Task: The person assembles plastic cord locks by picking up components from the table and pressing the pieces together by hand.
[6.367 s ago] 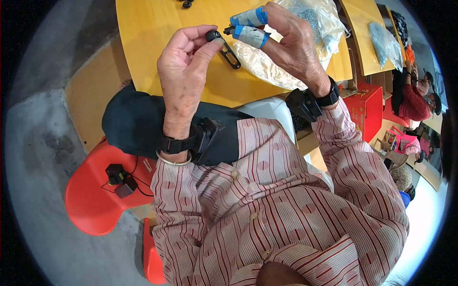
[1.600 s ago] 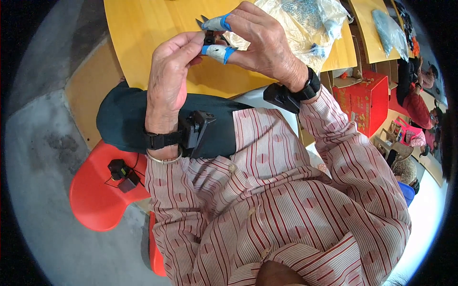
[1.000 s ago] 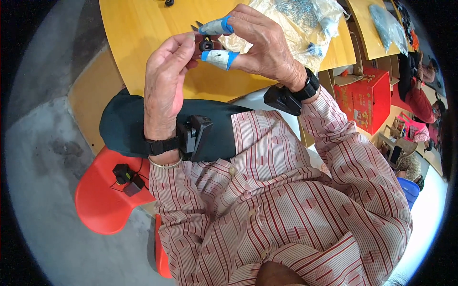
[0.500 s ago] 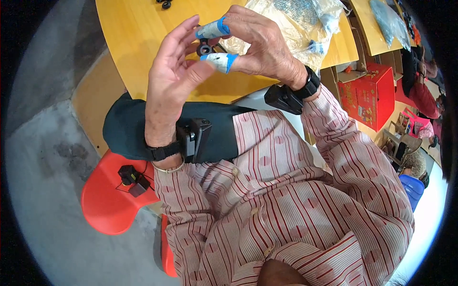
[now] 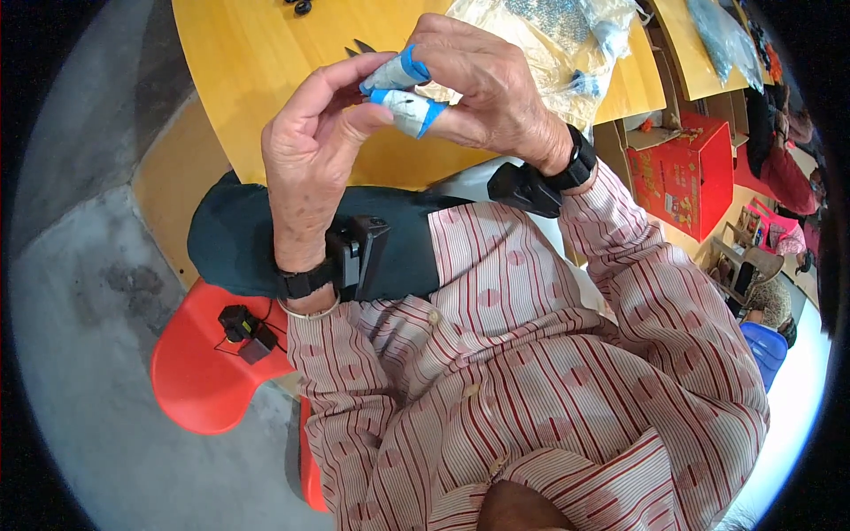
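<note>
My left hand and my right hand meet above the wooden table, fingertips against fingertips. Blue-edged tape wraps cover the right thumb and index finger, which are pinched together. The left thumb and index finger close in on the same spot from the other side. Whatever sits between them is hidden by the fingers. Just beyond the left fingertips, two dark pointed tips, like scissor blades, show over the table.
On the yellow table lie small black round pieces at the far edge and a pale plastic bag of small shiny pieces. A red box stands right; a red stool holding a black device is lower left. People sit far right.
The fingers of both hands have closed together, covering a small black part with a round hole that showed between them. My left hand has shifted slightly left, and the dark pointed tips now show.
</note>
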The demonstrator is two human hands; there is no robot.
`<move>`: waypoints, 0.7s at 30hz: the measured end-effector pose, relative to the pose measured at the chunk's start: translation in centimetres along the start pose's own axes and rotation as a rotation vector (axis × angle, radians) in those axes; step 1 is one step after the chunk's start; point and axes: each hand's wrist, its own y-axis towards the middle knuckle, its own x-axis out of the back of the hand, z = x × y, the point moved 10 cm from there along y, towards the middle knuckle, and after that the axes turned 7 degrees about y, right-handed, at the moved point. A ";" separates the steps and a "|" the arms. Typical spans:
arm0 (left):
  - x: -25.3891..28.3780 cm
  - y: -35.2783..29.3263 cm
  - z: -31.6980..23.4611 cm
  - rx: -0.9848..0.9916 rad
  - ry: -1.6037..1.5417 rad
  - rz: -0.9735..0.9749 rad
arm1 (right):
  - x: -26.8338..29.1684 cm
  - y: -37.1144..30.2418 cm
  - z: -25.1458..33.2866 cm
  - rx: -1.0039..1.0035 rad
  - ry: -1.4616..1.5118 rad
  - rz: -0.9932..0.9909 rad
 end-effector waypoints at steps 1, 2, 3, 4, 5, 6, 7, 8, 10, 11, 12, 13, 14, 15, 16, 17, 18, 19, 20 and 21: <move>0.0 0.0 -0.1 -0.008 -0.050 -0.024 | 0.2 0.2 0.4 0.037 -0.019 -0.047; 0.2 -0.1 0.0 -0.015 -0.100 -0.049 | 0.5 0.3 0.8 0.073 -0.036 -0.093; 0.0 0.3 0.7 -0.012 -0.106 -0.047 | 0.6 0.2 -0.2 0.068 -0.039 -0.090; 0.8 0.5 2.2 0.086 -0.109 -0.103 | 0.3 0.4 -0.2 0.158 -0.121 -0.043; 1.6 0.4 3.7 0.186 -0.111 -0.160 | -0.3 0.4 0.2 0.250 -0.203 0.004; 3.0 0.3 4.6 0.241 -0.039 -0.245 | 0.4 0.5 -0.5 0.153 -0.173 -0.038; 3.5 0.3 5.1 0.248 -0.038 -0.249 | 0.4 0.4 -0.3 0.150 -0.166 -0.036; 5.1 -0.2 5.7 0.283 -0.021 -0.367 | 1.0 0.3 -1.0 0.066 -0.019 -0.083; 7.1 -1.2 5.6 0.334 0.020 -0.531 | 1.6 -0.2 -1.8 0.112 0.035 -0.154; 7.3 -1.2 5.5 0.332 0.022 -0.534 | 1.4 -0.4 -2.7 0.116 0.038 -0.154; 7.7 -1.4 5.7 0.339 -0.019 -0.551 | 1.3 -0.9 -1.9 0.274 -0.082 -0.194; 8.3 -1.7 5.8 0.341 -0.058 -0.575 | 1.0 0.0 0.8 0.440 -0.198 -0.234; 8.9 -2.1 5.8 0.335 -0.051 -0.588 | 1.3 -0.2 -3.8 -0.354 0.170 -0.110; 7.8 -1.6 6.9 0.358 -0.087 -0.568 | 2.4 -1.2 -4.4 -0.353 0.139 -0.120; 7.8 -1.5 7.0 0.377 -0.110 -0.567 | 3.0 -2.1 -5.8 -0.437 0.093 -0.170; 7.8 -1.5 6.4 0.353 -0.114 -0.563 | 3.5 -2.9 -6.9 -0.520 0.045 -0.222; 7.2 -1.5 6.9 0.398 -0.102 -0.535 | 3.6 -3.9 -8.0 -0.564 0.142 -0.253; 6.9 -1.7 6.9 0.439 -0.079 -0.515 | 3.2 -4.3 -8.7 -0.628 0.217 -0.235; 6.6 -1.7 6.7 0.450 -0.072 -0.502 | 3.1 -4.1 -8.5 -0.606 0.207 -0.227; 6.5 -1.7 6.5 0.430 -0.073 -0.492 | 2.8 -4.1 -8.3 -0.593 0.197 -0.217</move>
